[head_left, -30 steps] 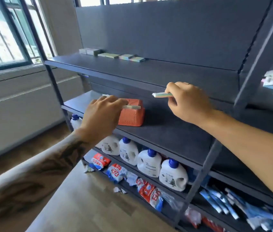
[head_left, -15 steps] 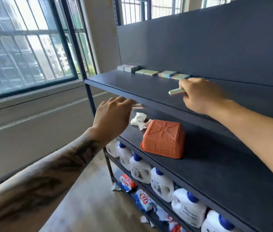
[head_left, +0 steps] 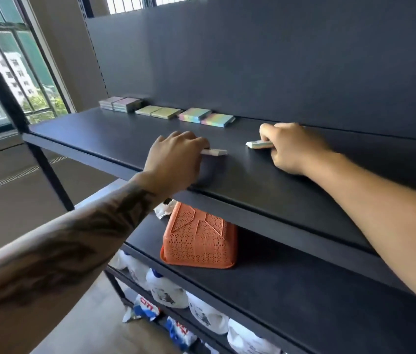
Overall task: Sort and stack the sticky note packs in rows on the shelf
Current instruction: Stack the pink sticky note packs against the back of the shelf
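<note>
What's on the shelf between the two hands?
Nothing but bare dark shelf between the left hand and right hand, in the head view; each holds a pack.

Two bare forearms and hands of one person. Neither arm has a sleeve in sight; both are uncovered from the picture's edge down to the fingers. The left forearm carries a large dark tattoo: broad, shaded, sweeping shapes that run along most of its upper side and end just short of the wrist, with finer dark strokes nearest the left hand. The design is blurred, so its subject cannot be made out. The back of that hand is unmarked. The right forearm is plain, with no tattoo, and the right hand likewise. No rings, watch, bracelets or gloves show on either hand or wrist.
</note>
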Demonstrator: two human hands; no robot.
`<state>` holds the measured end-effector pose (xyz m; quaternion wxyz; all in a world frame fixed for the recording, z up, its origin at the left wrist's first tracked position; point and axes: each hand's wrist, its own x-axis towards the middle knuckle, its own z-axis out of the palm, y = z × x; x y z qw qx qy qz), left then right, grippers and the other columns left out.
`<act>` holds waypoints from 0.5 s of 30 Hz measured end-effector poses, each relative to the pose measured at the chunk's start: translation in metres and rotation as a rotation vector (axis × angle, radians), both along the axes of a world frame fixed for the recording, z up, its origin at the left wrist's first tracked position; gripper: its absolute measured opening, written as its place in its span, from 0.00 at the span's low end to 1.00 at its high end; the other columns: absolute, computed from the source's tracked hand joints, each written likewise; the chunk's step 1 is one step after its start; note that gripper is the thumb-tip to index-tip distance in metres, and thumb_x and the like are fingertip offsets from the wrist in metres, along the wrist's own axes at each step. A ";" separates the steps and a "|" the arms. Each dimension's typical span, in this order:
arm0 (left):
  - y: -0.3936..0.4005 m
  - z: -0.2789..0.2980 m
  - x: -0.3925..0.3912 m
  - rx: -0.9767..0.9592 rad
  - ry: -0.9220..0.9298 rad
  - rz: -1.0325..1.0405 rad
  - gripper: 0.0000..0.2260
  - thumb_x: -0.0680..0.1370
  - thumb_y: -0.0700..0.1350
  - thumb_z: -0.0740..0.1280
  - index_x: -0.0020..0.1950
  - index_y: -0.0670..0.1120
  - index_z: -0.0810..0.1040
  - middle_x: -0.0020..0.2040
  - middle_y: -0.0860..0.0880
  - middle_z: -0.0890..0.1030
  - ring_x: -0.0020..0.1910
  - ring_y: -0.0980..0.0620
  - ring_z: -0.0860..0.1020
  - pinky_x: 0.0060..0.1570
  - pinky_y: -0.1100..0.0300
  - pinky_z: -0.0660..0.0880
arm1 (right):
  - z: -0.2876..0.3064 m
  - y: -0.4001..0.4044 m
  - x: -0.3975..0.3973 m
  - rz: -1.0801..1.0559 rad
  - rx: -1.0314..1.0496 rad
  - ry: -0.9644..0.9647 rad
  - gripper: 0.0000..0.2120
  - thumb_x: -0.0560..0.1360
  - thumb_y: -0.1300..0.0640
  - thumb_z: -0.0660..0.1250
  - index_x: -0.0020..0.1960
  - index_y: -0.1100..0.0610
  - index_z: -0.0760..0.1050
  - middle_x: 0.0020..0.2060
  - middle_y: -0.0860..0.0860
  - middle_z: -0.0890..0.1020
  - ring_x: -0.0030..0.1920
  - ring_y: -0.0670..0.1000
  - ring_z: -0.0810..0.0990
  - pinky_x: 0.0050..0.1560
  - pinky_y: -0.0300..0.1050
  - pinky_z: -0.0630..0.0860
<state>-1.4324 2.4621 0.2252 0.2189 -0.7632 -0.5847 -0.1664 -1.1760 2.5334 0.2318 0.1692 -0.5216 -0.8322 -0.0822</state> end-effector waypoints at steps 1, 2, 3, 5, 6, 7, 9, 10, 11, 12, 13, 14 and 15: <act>0.010 0.001 0.002 -0.032 -0.003 -0.008 0.16 0.81 0.47 0.65 0.69 0.55 0.77 0.65 0.50 0.80 0.64 0.44 0.78 0.60 0.46 0.77 | -0.002 0.001 0.003 -0.002 -0.053 0.020 0.11 0.73 0.65 0.62 0.50 0.52 0.68 0.47 0.51 0.76 0.47 0.60 0.76 0.38 0.48 0.71; 0.020 0.003 0.003 -0.072 -0.009 -0.017 0.16 0.81 0.47 0.65 0.68 0.56 0.77 0.65 0.50 0.80 0.64 0.44 0.78 0.59 0.47 0.75 | -0.003 0.001 0.005 -0.007 -0.106 0.053 0.12 0.72 0.66 0.62 0.51 0.51 0.69 0.48 0.51 0.76 0.49 0.59 0.76 0.41 0.50 0.74; 0.030 0.005 0.004 -0.114 -0.016 -0.030 0.17 0.80 0.46 0.66 0.68 0.57 0.78 0.65 0.50 0.80 0.64 0.44 0.77 0.58 0.49 0.75 | -0.003 0.001 0.007 -0.013 -0.147 0.088 0.14 0.71 0.66 0.61 0.52 0.50 0.70 0.50 0.50 0.77 0.50 0.58 0.75 0.45 0.50 0.74; 0.047 0.008 0.004 -0.203 -0.051 -0.054 0.18 0.77 0.46 0.68 0.67 0.58 0.78 0.64 0.51 0.80 0.62 0.44 0.77 0.54 0.52 0.74 | -0.001 0.001 0.008 -0.028 -0.201 0.129 0.18 0.71 0.67 0.60 0.55 0.49 0.74 0.53 0.49 0.77 0.54 0.56 0.75 0.49 0.50 0.74; 0.053 0.011 0.003 -0.252 -0.077 -0.068 0.18 0.76 0.47 0.69 0.65 0.60 0.78 0.63 0.52 0.80 0.62 0.45 0.78 0.53 0.53 0.74 | -0.001 0.001 0.007 -0.038 -0.219 0.133 0.20 0.71 0.67 0.59 0.56 0.49 0.76 0.54 0.49 0.78 0.55 0.55 0.75 0.51 0.49 0.74; 0.059 0.013 0.001 -0.307 -0.107 -0.086 0.17 0.75 0.48 0.70 0.63 0.62 0.79 0.62 0.53 0.80 0.60 0.45 0.78 0.54 0.53 0.76 | -0.002 0.001 0.007 -0.046 -0.230 0.137 0.20 0.71 0.67 0.59 0.56 0.49 0.76 0.55 0.48 0.78 0.56 0.55 0.75 0.53 0.49 0.74; 0.071 0.018 -0.003 -0.401 -0.153 -0.141 0.13 0.73 0.54 0.70 0.57 0.64 0.80 0.56 0.58 0.81 0.56 0.48 0.79 0.56 0.51 0.78 | -0.004 0.003 0.007 -0.066 -0.228 0.154 0.20 0.70 0.64 0.58 0.55 0.46 0.77 0.56 0.46 0.78 0.57 0.55 0.75 0.56 0.51 0.76; 0.078 0.020 -0.005 -0.426 -0.162 -0.173 0.12 0.71 0.57 0.69 0.55 0.65 0.80 0.52 0.62 0.80 0.53 0.50 0.79 0.56 0.51 0.78 | -0.005 0.003 0.006 -0.073 -0.216 0.163 0.20 0.68 0.61 0.57 0.54 0.44 0.76 0.57 0.45 0.78 0.58 0.55 0.76 0.57 0.52 0.76; 0.086 0.022 -0.008 -0.433 -0.167 -0.204 0.14 0.69 0.61 0.68 0.54 0.65 0.80 0.49 0.64 0.78 0.50 0.52 0.79 0.55 0.51 0.78 | -0.004 0.003 0.004 -0.073 -0.201 0.178 0.20 0.66 0.58 0.56 0.53 0.43 0.76 0.57 0.44 0.78 0.58 0.55 0.77 0.58 0.54 0.77; 0.094 0.025 -0.011 -0.437 -0.174 -0.242 0.16 0.68 0.63 0.67 0.54 0.66 0.80 0.48 0.65 0.78 0.47 0.54 0.78 0.53 0.52 0.78 | -0.003 0.003 0.002 -0.066 -0.181 0.198 0.20 0.65 0.56 0.55 0.52 0.42 0.76 0.57 0.43 0.78 0.58 0.55 0.77 0.59 0.54 0.76; 0.103 0.028 -0.015 -0.448 -0.181 -0.286 0.17 0.68 0.65 0.69 0.56 0.66 0.80 0.50 0.63 0.78 0.46 0.56 0.78 0.51 0.54 0.77 | -0.001 0.003 -0.001 -0.052 -0.158 0.217 0.19 0.65 0.54 0.55 0.51 0.42 0.77 0.57 0.43 0.79 0.57 0.55 0.77 0.59 0.54 0.76; 0.112 0.030 -0.019 -0.475 -0.185 -0.336 0.18 0.70 0.64 0.72 0.59 0.65 0.80 0.53 0.60 0.79 0.45 0.60 0.77 0.48 0.58 0.75 | 0.001 0.004 -0.006 -0.037 -0.138 0.228 0.18 0.65 0.52 0.56 0.50 0.43 0.77 0.55 0.43 0.79 0.57 0.54 0.78 0.59 0.54 0.76; 0.121 0.033 -0.023 -0.514 -0.182 -0.382 0.20 0.72 0.62 0.76 0.62 0.63 0.79 0.56 0.58 0.79 0.46 0.62 0.76 0.45 0.62 0.73 | 0.004 0.005 -0.011 -0.025 -0.126 0.232 0.16 0.66 0.50 0.57 0.50 0.43 0.77 0.54 0.42 0.80 0.56 0.52 0.78 0.58 0.53 0.77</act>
